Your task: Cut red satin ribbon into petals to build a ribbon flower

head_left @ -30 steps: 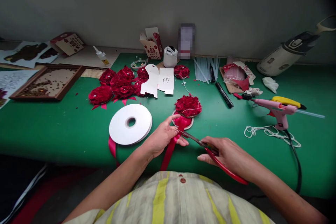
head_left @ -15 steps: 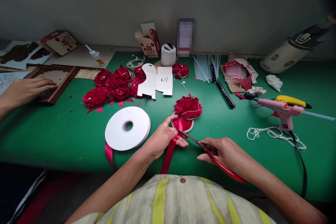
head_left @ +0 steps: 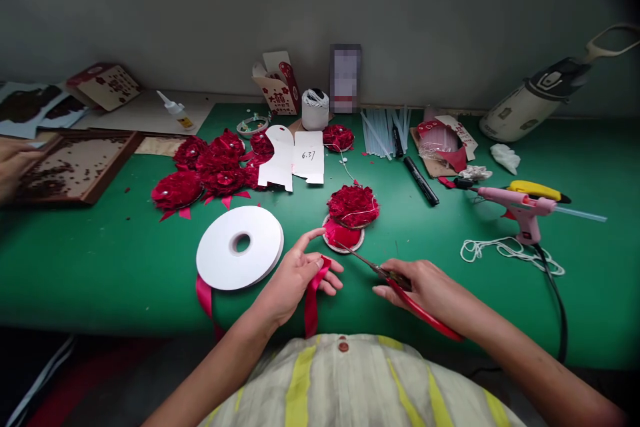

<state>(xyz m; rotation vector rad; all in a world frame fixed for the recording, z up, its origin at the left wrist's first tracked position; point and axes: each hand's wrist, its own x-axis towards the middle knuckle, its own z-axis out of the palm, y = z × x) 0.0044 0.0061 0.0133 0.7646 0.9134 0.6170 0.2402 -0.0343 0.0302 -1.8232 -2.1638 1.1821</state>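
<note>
The ribbon (head_left: 313,297), joined half a second ago to the red disc (head_left: 344,236), now hangs cut, pinched in the left hand (head_left: 295,277) at the bench (head_left: 100,260) front edge. Open green felt spreads toward 9 o'clock. The flat white spool (head_left: 239,248) lies at the hand's 10 o'clock. The right hand (head_left: 425,287) grips red-handled scissors (head_left: 400,283), blades pointing at the disc, below the ruffled flower (head_left: 353,205).

A green table (head_left: 125,260) carries a white ribbon spool (head_left: 240,247), red fabric flowers (head_left: 207,163), a pink glue gun (head_left: 517,207) and white string (head_left: 505,252).
</note>
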